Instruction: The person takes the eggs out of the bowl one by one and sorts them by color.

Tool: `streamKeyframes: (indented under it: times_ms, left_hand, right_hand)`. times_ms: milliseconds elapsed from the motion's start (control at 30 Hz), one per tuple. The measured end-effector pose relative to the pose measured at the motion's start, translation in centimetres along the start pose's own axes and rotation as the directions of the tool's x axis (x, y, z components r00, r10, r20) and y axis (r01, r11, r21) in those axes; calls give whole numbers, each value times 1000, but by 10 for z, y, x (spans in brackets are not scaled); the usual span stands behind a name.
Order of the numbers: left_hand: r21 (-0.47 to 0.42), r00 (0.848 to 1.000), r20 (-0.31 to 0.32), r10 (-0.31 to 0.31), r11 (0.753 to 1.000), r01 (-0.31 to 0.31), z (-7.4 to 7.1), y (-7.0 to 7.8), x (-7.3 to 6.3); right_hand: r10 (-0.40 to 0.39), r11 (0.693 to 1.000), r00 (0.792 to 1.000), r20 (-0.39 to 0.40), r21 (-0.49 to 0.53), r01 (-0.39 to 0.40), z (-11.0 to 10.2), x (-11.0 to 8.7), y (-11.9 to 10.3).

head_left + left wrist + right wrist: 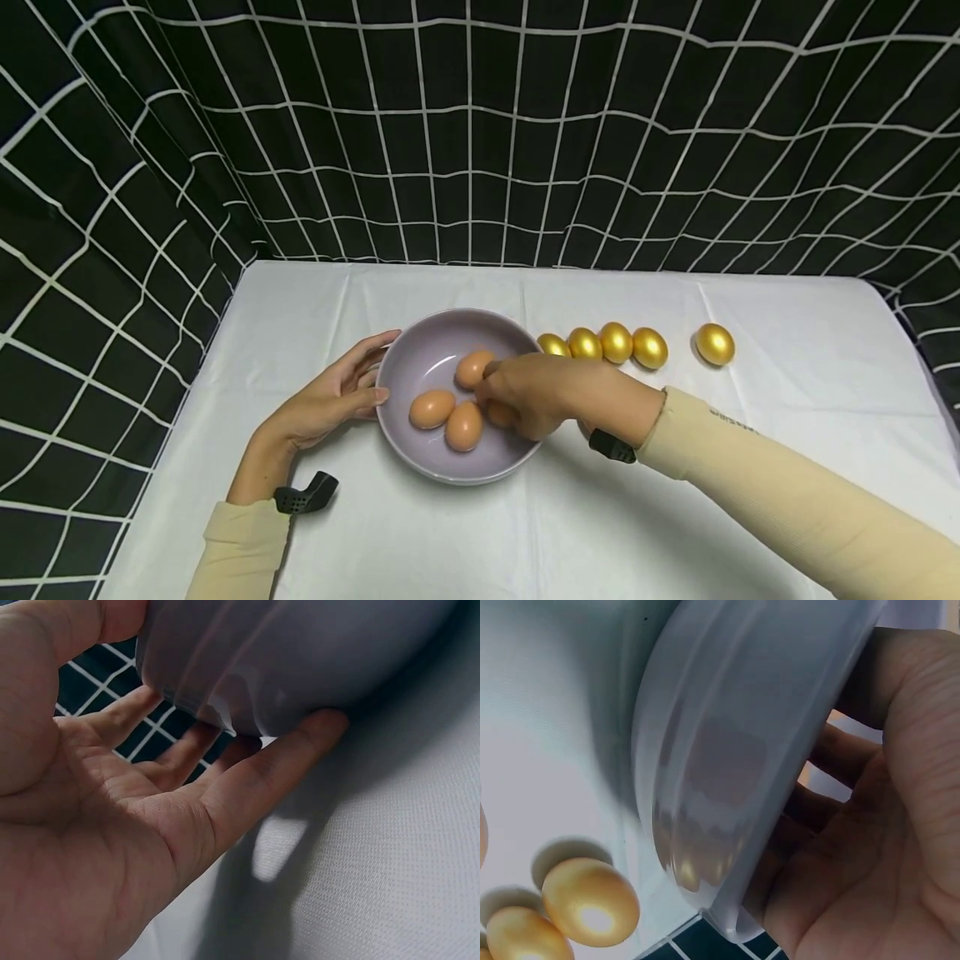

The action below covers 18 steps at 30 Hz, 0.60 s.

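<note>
A left hand [326, 398] grips a lavender bowl [420, 354] at its 9 o'clock, thumb at the rim, fingers against the outer wall. Inside, brown eggs [464, 426] cluster near the centre; a right hand [532, 392] dips in from 3 o'clock, its hold impossible to tell. Outside, between 2 and 3 o'clock, golden eggs [616, 342] line up.

I had the bowl [422, 357] on the table [420, 542], eggs [432, 409] in it. Left hand [337, 392] against its left side, right hand [536, 392] over its right part. Four more eggs [616, 342] right of it, lone egg [715, 344] farther right.
</note>
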<state>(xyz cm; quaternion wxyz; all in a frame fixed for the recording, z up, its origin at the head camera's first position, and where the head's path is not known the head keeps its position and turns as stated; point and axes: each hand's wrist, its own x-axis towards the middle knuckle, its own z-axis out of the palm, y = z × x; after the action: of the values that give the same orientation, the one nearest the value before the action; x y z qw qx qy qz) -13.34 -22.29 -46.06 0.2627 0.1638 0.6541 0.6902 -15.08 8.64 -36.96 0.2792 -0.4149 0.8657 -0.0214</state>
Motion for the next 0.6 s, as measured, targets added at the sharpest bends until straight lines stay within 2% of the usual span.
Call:
streamKeyframes:
  times_ms: [133,300,400,500,600]
  left_hand:
    - [-3,1000,-1,-2,1000,2,0,0,1]
    - [-3,1000,0,-8,1000,8,1,0,1]
    - [-5,1000,-1,-9,1000,9,1,1,1]
    - [-9,1000,-2,-4,1000,4,-1,0,1]
    - [-11,1000,-6,-1,1000,1,-2,-2,0]
  right_hand:
    - [0,999,999,-37,40,2,3,-3,0]
    - [-24,995,989,-149,92,38,8,-11,5]
    - [-44,987,971,-234,141,79,10,-17,8]
    - [-51,971,945,-322,205,123,12,-23,11]
    - [-10,943,913,-407,299,144,16,-29,12]
